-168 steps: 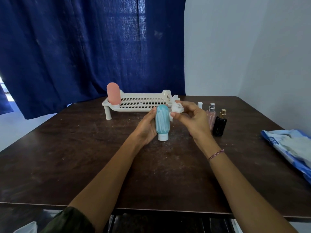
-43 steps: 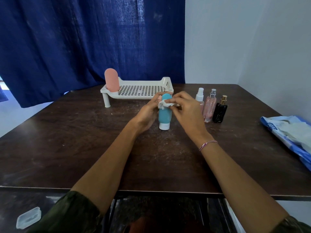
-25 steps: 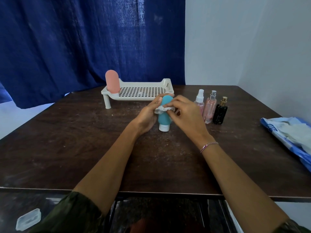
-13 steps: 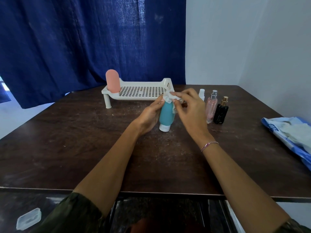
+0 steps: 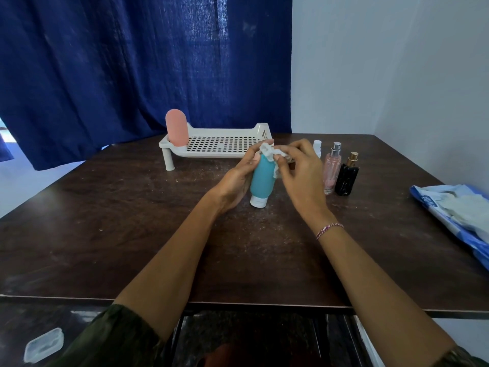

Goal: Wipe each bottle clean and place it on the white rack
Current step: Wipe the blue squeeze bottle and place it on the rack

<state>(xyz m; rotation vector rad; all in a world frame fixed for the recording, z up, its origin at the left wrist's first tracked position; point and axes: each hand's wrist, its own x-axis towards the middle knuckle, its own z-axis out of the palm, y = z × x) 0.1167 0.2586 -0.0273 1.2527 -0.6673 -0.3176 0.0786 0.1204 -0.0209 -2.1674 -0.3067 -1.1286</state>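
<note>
A teal bottle point(image 5: 262, 178) with a white cap stands cap-down on the dark table. My left hand point(image 5: 236, 181) grips its left side. My right hand point(image 5: 301, 170) pinches a crumpled white wipe point(image 5: 272, 156) against the bottle's top and right side. Behind it stands the white rack point(image 5: 219, 147), with a pink bottle point(image 5: 176, 129) upright at its left end. To the right of my hands stand a small white spray bottle point(image 5: 317, 148), partly hidden, a pink perfume bottle point(image 5: 332, 168) and a black perfume bottle point(image 5: 347, 176).
A blue and white wipe pack point(image 5: 455, 210) lies at the table's right edge. A blue curtain point(image 5: 132, 62) hangs behind the table. A small clear plastic lid point(image 5: 43, 345) lies on the floor at lower left.
My right hand has worked the wipe over the top of the teal bottle and down its right side. The bottle stays on the table in my left hand.
</note>
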